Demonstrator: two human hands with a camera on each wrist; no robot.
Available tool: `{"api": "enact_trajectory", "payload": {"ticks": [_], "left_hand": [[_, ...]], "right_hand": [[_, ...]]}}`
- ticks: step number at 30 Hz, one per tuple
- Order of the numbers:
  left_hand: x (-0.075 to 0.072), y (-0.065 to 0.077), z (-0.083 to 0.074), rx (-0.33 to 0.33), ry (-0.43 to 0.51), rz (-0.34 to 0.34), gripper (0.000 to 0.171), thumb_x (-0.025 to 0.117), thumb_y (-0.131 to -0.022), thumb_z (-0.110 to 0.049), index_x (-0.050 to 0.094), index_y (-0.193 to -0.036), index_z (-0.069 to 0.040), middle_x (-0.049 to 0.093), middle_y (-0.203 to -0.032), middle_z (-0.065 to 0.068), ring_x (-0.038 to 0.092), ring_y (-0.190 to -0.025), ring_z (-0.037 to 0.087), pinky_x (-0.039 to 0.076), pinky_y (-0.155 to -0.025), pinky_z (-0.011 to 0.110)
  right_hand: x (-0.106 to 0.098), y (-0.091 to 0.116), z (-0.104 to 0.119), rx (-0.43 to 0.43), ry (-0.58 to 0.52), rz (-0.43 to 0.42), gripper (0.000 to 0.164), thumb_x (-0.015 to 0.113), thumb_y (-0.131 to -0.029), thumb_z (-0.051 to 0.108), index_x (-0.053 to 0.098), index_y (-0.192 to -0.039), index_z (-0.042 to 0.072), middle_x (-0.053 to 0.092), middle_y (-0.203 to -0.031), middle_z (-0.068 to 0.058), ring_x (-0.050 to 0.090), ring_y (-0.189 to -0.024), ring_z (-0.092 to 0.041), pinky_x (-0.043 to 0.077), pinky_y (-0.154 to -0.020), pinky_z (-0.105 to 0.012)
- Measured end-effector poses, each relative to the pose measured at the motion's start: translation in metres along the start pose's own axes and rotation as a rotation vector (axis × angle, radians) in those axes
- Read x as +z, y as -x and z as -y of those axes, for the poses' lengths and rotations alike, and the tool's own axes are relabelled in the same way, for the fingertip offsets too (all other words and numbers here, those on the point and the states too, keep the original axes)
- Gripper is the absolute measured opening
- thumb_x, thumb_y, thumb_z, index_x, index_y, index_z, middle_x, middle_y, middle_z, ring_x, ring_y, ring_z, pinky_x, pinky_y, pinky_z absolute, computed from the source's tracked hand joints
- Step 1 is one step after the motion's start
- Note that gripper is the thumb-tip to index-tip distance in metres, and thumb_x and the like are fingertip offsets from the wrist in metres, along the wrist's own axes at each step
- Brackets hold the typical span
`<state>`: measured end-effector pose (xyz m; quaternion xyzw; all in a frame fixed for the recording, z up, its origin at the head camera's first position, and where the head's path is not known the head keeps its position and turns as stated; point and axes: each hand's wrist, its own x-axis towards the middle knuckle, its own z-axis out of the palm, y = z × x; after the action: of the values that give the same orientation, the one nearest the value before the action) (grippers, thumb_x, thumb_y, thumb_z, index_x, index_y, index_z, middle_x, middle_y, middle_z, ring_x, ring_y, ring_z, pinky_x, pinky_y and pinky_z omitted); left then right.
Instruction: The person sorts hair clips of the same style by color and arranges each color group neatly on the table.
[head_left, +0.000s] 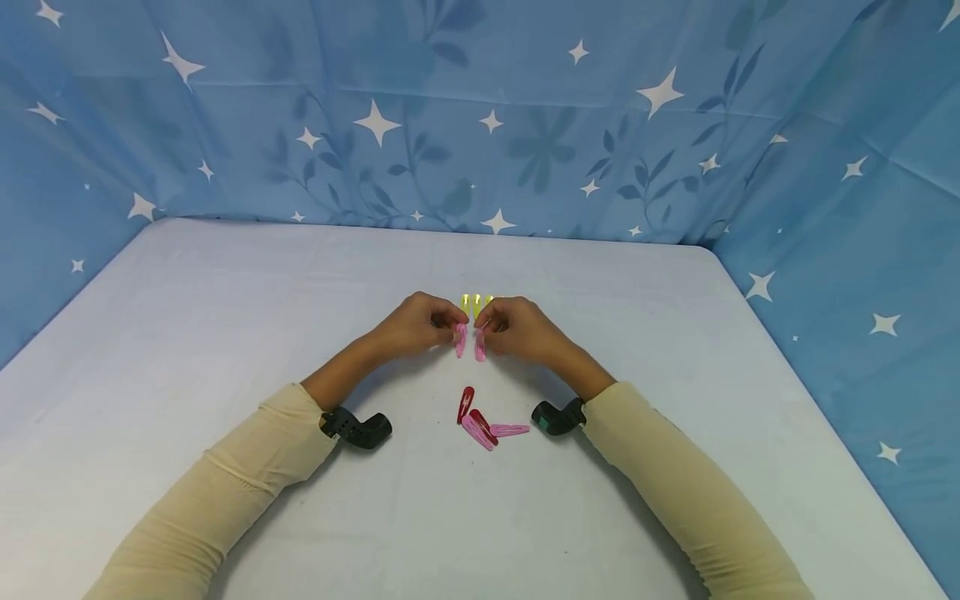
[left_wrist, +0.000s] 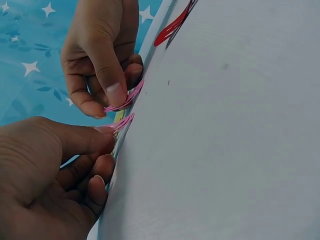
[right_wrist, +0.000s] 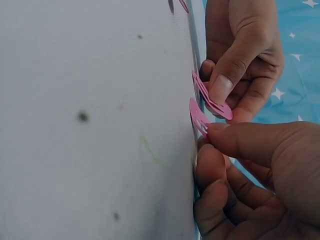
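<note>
My left hand (head_left: 423,324) pinches a pink snap hair clip (head_left: 461,342) between thumb and fingertips, its free end pointing down toward me. Beside it, my right hand (head_left: 519,327) pinches a second pink hair clip (head_left: 480,345) the same way, with a small gap between the two clips. Both wrist views show the thumbs lying on the clips, close over the white tabletop. Just beyond the fingertips, several yellow hair clips (head_left: 477,305) lie side by side in a row, partly hidden by the hands.
Nearer to me lies a loose pile of two red hair clips (head_left: 466,403) and two more pink hair clips (head_left: 510,430). A white cloth covers the table (head_left: 300,517). Blue curtains (head_left: 450,125) with stars hang along its back and sides.
</note>
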<state>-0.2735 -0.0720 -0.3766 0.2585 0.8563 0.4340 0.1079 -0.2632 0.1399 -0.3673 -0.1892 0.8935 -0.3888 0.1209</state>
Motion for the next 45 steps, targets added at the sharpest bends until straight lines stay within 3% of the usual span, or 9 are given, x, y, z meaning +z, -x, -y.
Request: {"api": "enact_trajectory", "payload": {"ticks": [14,24,31,36,45], "left_hand": [[0.0,-0.004,0.005,0.004,-0.058,0.013,0.025,0.07,-0.087,-0.002,0.071,-0.111,0.004,0.074,-0.099,0.014,0.061,-0.086,0.018,0.049,-0.077,0.025],[0.0,-0.001,0.002,0.01,-0.084,0.008,0.027,0.069,-0.087,-0.004,0.071,-0.113,0.002,0.072,-0.107,0.014,0.061,-0.09,0.019,0.048,-0.079,0.027],[-0.001,0.001,0.004,0.038,-0.071,0.001,0.027,0.071,-0.087,-0.009,0.073,-0.113,-0.002,0.065,-0.115,0.012,0.061,-0.092,0.021,0.048,-0.08,0.029],[-0.003,0.002,0.005,0.037,-0.039,0.056,0.033,0.075,-0.083,-0.011,0.072,-0.115,-0.003,0.064,-0.119,0.01,0.061,-0.091,0.019,0.049,-0.081,0.029],[-0.004,0.001,0.006,0.005,-0.08,0.129,0.041,0.079,-0.081,-0.014,0.071,-0.12,-0.008,0.063,-0.12,0.007,0.057,-0.097,0.02,0.049,-0.086,0.032]], "right_hand": [[0.002,-0.008,0.004,0.066,0.124,-0.035,0.016,0.07,-0.087,0.008,0.071,-0.103,0.007,0.061,-0.082,-0.006,0.051,-0.071,-0.016,0.042,-0.061,-0.024],[0.002,-0.005,0.003,0.093,0.097,-0.028,0.017,0.064,-0.092,0.01,0.07,-0.107,0.008,0.064,-0.085,-0.007,0.056,-0.066,-0.015,0.045,-0.059,-0.024],[-0.006,0.007,0.002,0.052,0.071,0.005,0.017,0.064,-0.094,0.013,0.069,-0.109,0.006,0.064,-0.083,-0.008,0.059,-0.066,-0.015,0.047,-0.061,-0.026],[-0.015,0.016,-0.002,0.025,0.049,0.058,0.019,0.065,-0.093,0.011,0.068,-0.11,0.003,0.063,-0.081,-0.008,0.058,-0.066,-0.016,0.048,-0.062,-0.026],[-0.017,0.039,-0.009,-0.045,0.028,0.157,0.019,0.067,-0.091,0.007,0.072,-0.109,0.005,0.07,-0.092,-0.005,0.055,-0.078,-0.016,0.049,-0.07,-0.024]]}}
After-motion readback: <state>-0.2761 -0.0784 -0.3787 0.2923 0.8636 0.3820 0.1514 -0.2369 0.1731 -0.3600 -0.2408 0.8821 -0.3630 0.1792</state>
